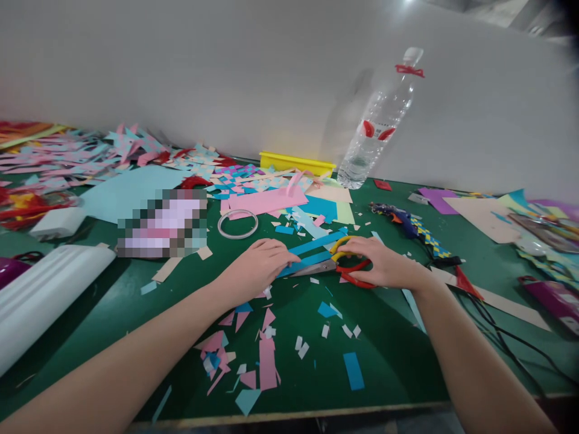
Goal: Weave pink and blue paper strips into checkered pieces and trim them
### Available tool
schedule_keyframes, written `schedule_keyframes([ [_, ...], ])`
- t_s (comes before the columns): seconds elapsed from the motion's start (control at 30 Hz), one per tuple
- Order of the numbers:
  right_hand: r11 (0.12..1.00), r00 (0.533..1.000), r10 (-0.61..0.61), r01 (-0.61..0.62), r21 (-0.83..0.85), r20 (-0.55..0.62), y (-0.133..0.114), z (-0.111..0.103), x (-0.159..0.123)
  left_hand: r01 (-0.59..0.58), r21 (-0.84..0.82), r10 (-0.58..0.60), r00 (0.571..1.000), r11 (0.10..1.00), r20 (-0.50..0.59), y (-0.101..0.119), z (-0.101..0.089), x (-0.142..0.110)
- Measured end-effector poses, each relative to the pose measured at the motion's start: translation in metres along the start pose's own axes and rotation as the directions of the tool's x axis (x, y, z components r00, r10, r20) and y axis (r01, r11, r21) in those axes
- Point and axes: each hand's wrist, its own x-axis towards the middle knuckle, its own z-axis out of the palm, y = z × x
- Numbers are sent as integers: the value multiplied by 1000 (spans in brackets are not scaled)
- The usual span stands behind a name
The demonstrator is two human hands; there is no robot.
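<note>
My left hand (266,265) is closed on blue paper strips (312,247) above the green table. In my right hand (382,262) is a pair of scissors (353,277) with red and yellow handles, its blades pointing left. The blades lie along the lower edge of the blue paper; I cannot tell whether they are cutting into it. Below the hands lie pink paper scraps (268,361), small white bits and a loose blue piece (353,371). A silver ring (237,224) rests just beyond my left hand.
A clear water bottle (380,126) leans against the grey wall beside a yellow tray (296,163). Cut strips (67,157) are heaped at the back left, near a blurred-out phone-like object (163,226). A white roll (49,301) lies at left, black cords (502,331) at right.
</note>
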Motion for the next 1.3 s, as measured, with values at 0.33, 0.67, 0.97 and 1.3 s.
schedule_keyframes([
  [0.33,998,998,60,-60,-15,-9,13,-2,-4,72,-161,-55,992,984,109,-12,-11,-11],
  [0.67,999,999,-40,40,2,-5,-4,5,2,88,-75,-72,979,993,191,-14,-5,-11],
  [0.97,1000,1000,-25,25,8,3,-6,1,0,26,-43,-18,984,999,178,-13,-6,-10],
  [1.3,997,997,-80,79,21,4,-15,8,7,-1,-28,5,989,1000,146,-15,-3,-11],
])
